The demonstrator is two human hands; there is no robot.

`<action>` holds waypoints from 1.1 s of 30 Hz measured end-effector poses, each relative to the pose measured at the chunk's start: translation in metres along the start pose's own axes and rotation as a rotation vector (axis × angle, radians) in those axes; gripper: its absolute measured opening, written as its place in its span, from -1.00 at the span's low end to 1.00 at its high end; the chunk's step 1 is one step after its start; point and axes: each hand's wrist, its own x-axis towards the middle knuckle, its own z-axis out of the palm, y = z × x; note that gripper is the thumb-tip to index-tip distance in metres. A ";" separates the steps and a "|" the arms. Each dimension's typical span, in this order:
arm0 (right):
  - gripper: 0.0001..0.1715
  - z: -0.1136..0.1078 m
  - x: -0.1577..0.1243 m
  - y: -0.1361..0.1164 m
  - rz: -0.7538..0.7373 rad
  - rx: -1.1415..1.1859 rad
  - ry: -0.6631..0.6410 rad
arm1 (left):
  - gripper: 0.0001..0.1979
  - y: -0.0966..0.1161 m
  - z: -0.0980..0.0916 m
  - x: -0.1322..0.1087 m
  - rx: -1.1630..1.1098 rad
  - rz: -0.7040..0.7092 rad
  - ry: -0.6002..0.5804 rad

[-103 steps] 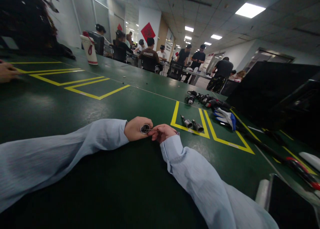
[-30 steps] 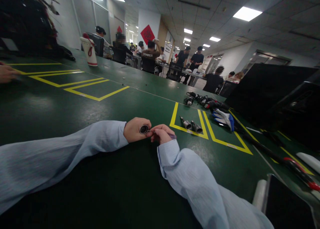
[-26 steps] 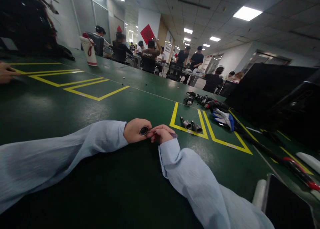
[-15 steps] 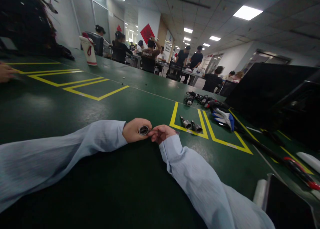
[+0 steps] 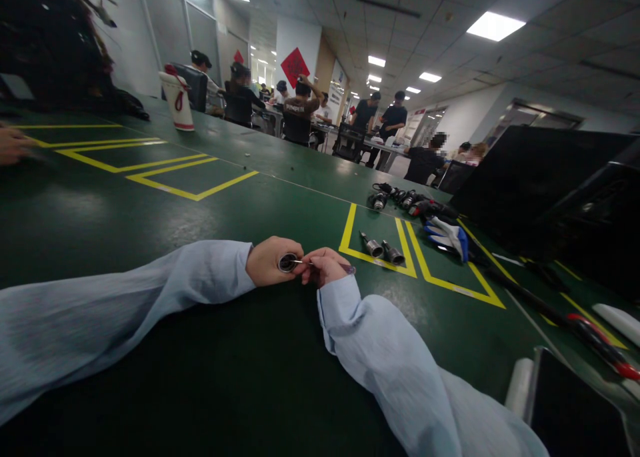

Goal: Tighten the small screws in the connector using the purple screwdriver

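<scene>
My left hand (image 5: 265,260) is closed around a round metal cylinder (image 5: 287,262), whose open end faces me. Its fingers hide most of the cylinder's body. My right hand (image 5: 325,266) pinches a thin screwdriver (image 5: 351,269) with a clear handle poking out past the palm. The slim metal shaft reaches into the cylinder's mouth; where the tip rests inside is too small to see. To the right, in a yellow-taped box, lie two metal cylinders with narrow stems, a left one (image 5: 373,247) and a right one (image 5: 393,253).
Behind the boxes lie dark metal tools (image 5: 395,196) and a blue-white glove (image 5: 447,236). A red-black handled tool (image 5: 600,344) and a dark-screened device (image 5: 575,404) are at right. A white cup (image 5: 177,100) stands far left, near another person's hand (image 5: 14,145).
My right hand has shifted and turned slightly, so more of the screwdriver's handle and bright shaft show. My left hand stays nearly still around the cylinder.
</scene>
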 end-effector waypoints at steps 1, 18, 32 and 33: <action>-0.87 0.000 0.000 -0.001 -0.001 -0.017 -0.007 | -0.87 0.000 0.000 0.000 0.004 0.007 -0.004; -0.87 -0.001 0.001 0.001 0.028 0.054 -0.010 | -0.84 0.001 0.001 0.000 -0.048 -0.020 0.036; -0.89 -0.011 0.006 0.000 0.081 0.043 -0.152 | -0.89 0.002 0.000 0.001 -0.061 0.043 -0.025; -0.89 -0.011 0.006 0.001 0.078 0.062 -0.148 | -0.89 0.002 0.000 0.001 -0.068 0.031 -0.016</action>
